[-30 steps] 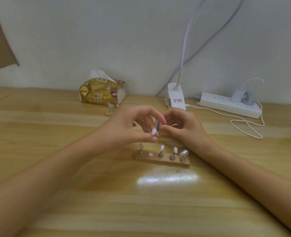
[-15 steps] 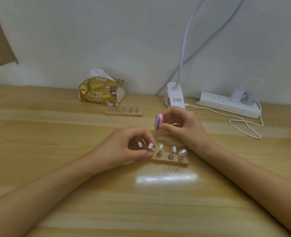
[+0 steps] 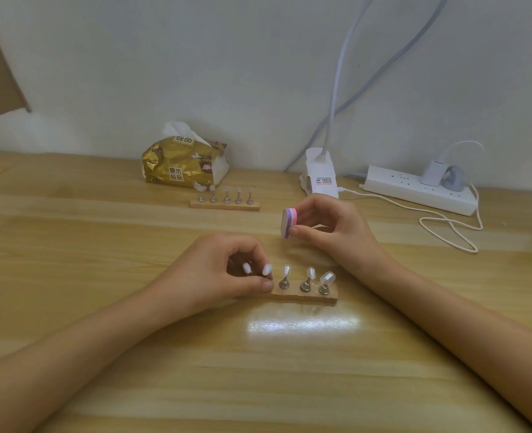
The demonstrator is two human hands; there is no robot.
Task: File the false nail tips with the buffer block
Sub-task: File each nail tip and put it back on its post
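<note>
In the head view, the right grip [image 3: 330, 226] is pinching the block [image 3: 288, 222] between thumb and fingertips, holding it on edge above the surface [image 3: 102, 245] — just behind the near stand [image 3: 305, 297]. The left grip [image 3: 221, 273] is curling over that stand's left end; whether it is pinching anything I cannot tell. Three tips [image 3: 311, 272] are standing just right of it — nearer than the block and apart from it.
</note>
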